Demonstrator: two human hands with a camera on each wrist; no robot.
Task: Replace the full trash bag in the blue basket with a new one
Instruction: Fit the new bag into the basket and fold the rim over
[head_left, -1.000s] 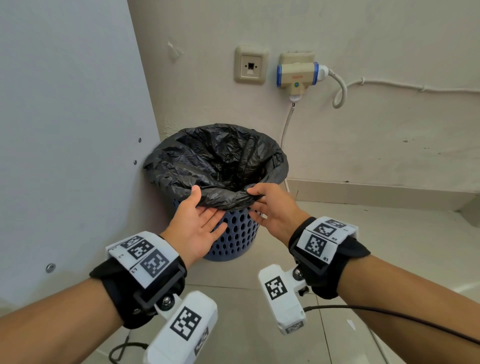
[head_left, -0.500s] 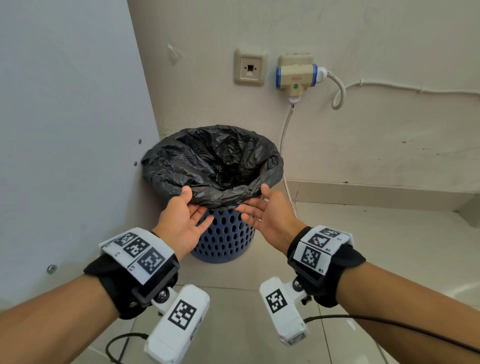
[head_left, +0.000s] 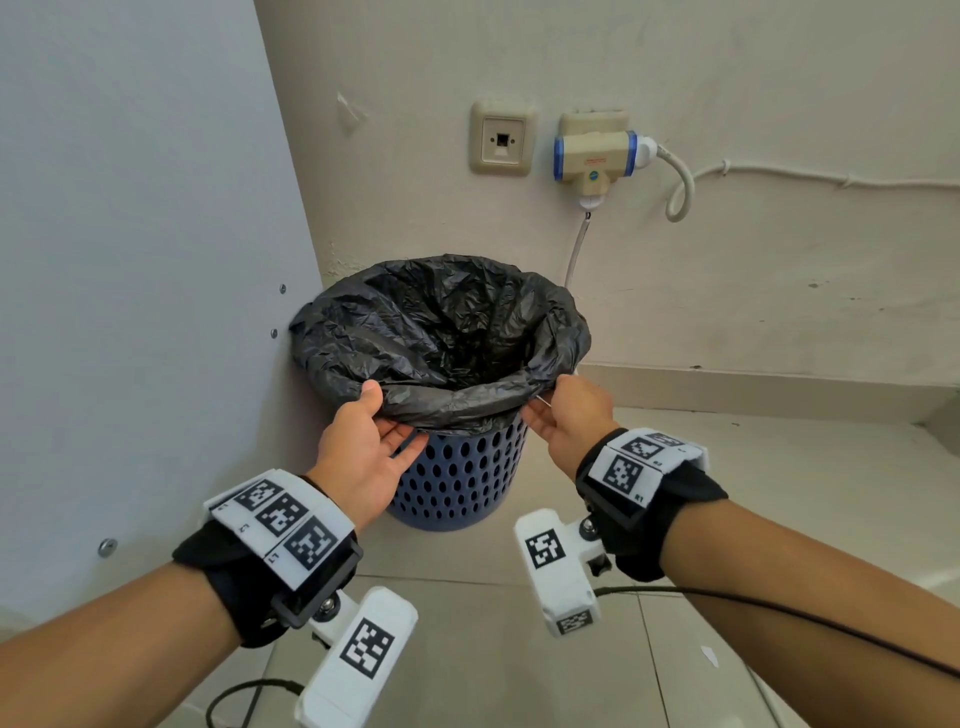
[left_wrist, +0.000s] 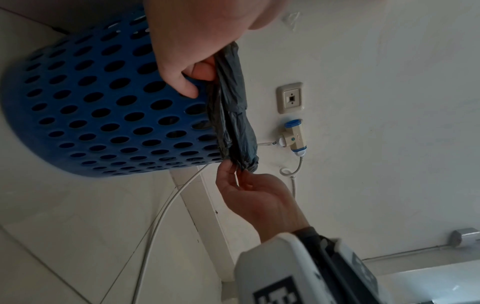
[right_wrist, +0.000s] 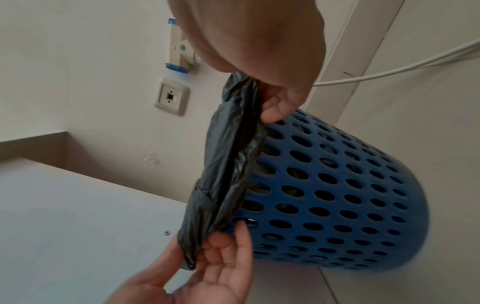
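A blue perforated basket (head_left: 457, 483) stands on the floor in the corner, lined with a black trash bag (head_left: 441, 332) whose rim folds over the basket's edge. My left hand (head_left: 376, 410) holds the near-left rim, thumb on top and fingers under the fold. At the near-right rim my right hand (head_left: 550, 408) pinches the fold. In the left wrist view, fingers (left_wrist: 192, 74) curl under the bag's fold (left_wrist: 233, 123) against the basket (left_wrist: 103, 113). In the right wrist view, the right hand (right_wrist: 272, 105) grips the bag (right_wrist: 228, 164) beside the basket (right_wrist: 324, 195). The bag's contents are hidden.
A grey panel (head_left: 130, 260) stands close on the basket's left. The wall behind carries a socket plate (head_left: 501, 139) and a plug adapter (head_left: 595, 156) with a white cable (head_left: 680, 182); another thin cable drops behind the basket. Tiled floor (head_left: 493, 649) lies open to the right.
Both hands went from open palms under the bag's overhang to gripping the folded rim, now spread farther apart along the near edge.
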